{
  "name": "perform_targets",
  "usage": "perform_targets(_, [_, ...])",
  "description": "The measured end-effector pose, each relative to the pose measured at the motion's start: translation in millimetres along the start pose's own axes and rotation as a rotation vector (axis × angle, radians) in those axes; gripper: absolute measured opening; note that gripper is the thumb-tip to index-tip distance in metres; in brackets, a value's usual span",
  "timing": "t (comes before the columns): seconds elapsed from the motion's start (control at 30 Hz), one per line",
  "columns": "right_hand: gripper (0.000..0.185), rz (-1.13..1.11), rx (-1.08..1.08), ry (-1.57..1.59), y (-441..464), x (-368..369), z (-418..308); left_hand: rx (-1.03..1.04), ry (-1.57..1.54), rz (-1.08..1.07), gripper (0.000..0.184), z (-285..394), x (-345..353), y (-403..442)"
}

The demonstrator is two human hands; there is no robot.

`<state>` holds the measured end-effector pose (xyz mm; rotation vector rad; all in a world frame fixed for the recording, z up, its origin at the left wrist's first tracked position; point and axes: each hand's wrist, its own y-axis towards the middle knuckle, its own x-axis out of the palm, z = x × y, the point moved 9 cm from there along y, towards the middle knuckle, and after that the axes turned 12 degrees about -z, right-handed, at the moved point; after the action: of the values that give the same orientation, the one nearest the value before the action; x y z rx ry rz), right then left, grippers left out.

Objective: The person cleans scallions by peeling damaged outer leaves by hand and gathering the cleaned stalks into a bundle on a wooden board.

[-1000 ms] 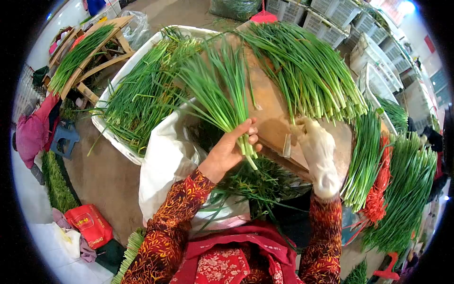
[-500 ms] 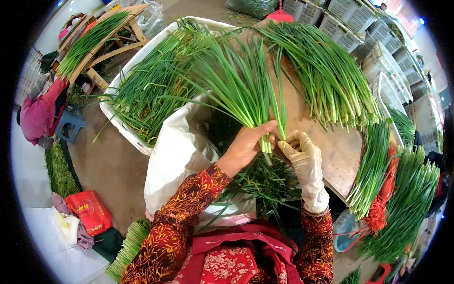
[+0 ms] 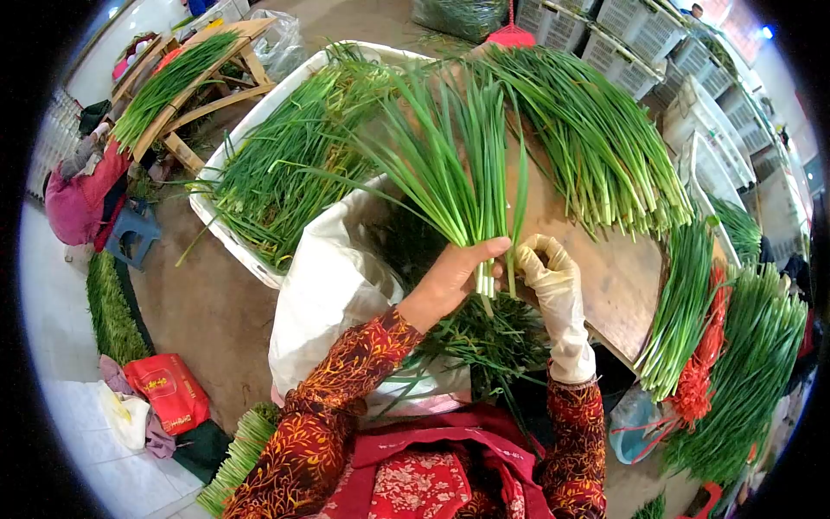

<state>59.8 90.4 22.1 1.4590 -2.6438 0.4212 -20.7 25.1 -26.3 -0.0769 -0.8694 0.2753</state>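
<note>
My left hand (image 3: 456, 281), bare, is closed round a bunch of green chives (image 3: 458, 186) near their pale stem ends. The leaves fan upward and to the left. My right hand (image 3: 553, 277) wears a pale glove, its fingers curled into a pinch at a single chive stalk (image 3: 516, 227) on the bunch's right side. The glove partly hides the fingertips' contact. Below my hands, dark green trimmings (image 3: 493, 337) lie beside an open white sack (image 3: 316, 290).
A larger chive pile (image 3: 596, 143) lies on the wooden board (image 3: 618, 298). Loose chives fill a white crate (image 3: 232, 251) at left. Red ties (image 3: 696, 381) hang among bundles at right. Another person (image 3: 82, 203) is beside a blue stool (image 3: 134, 233); crates (image 3: 635, 39) stand behind.
My right hand has shifted slightly up and away from the bunch's base, with the single stalk standing a little farther apart. My left hand keeps its grip, slightly lower.
</note>
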Motion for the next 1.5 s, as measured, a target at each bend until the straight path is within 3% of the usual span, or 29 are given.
perform_targets(0.1, [0.014, -0.010, -0.143, -0.148, 0, -4, -10, 0.025, -0.015, 0.006, 0.023, 8, -4, 0])
perform_targets(0.17, [0.014, 0.030, -0.101, -0.169, 1, -5, -9, -0.006, -0.011, 0.003, 0.023, 2, -9, 1])
perform_targets(0.23, [0.013, 0.020, 0.001, -0.387, 6, 0, -4, 0.024, 0.076, -0.014, 0.023, 2, -8, 1])
perform_targets(0.37, [0.013, 0.020, -0.078, -0.126, 6, 2, -2, 0.089, 0.036, -0.008, 0.027, 9, -2, -1])
perform_targets(0.5, [0.009, 0.085, -0.208, -0.083, -15, -5, -15, 0.052, 0.047, -0.083, 0.032, 13, 0, 2])
perform_targets(0.57, [0.008, 0.102, -0.269, -0.183, -38, -13, -23, 0.128, -0.055, -0.117, 0.033, 22, 0, 4])
perform_targets(0.63, [0.011, -0.165, -0.050, -0.181, -60, -2, -2, 0.149, -0.094, -0.120, 0.032, 28, -4, 3])
perform_targets(0.7, [0.016, -0.503, 0.376, -0.544, -87, -2, 55, 0.182, -0.131, -0.126, 0.030, 34, -3, 1])
perform_targets(0.77, [0.020, -0.495, 0.418, -1.300, -100, -15, 67, 0.151, -0.115, -0.181, 0.029, 29, 9, 0])
perform_targets(0.8, [0.022, -0.307, 0.442, -1.246, -99, -29, 56, 0.139, -0.130, -0.203, 0.030, 20, 19, 0])
perform_targets(0.9, [0.021, 0.014, 0.175, -0.404, -92, -45, 14, 0.011, -0.194, -0.263, 0.035, -24, 35, 8])
perform_targets(0.97, [0.020, 0.118, 0.020, -0.360, -88, -45, -8, 0.001, -0.261, -0.307, 0.039, -39, 43, 13])
perform_targets(1.13, [0.015, 0.152, -0.024, -0.510, -80, -50, -8, -0.018, -0.422, -0.372, 0.055, -45, 46, 16])
perform_targets(1.27, [0.013, 0.183, -0.182, -0.523, -70, -50, -16, -0.068, -0.573, -0.359, 0.052, -45, 46, 11])
perform_targets(1.37, [0.014, 0.202, -0.291, -0.809, -53, -28, -47, -0.056, -0.523, -0.347, 0.047, -44, 38, 11])
perform_targets(1.43, [0.015, 0.121, -0.320, -1.225, -39, -4, -57, -0.125, -0.710, -0.489, 0.042, -57, 31, 12])
perform_targets(1.47, [0.014, 0.086, -0.307, -1.255, -31, -3, -55, -0.120, -0.713, -0.491, 0.042, -53, 36, 11])
perform_targets(1.5, [0.014, 0.082, -0.308, -1.260, -26, -4, -54, -0.145, -0.647, -0.354, 0.040, -56, 32, 12])
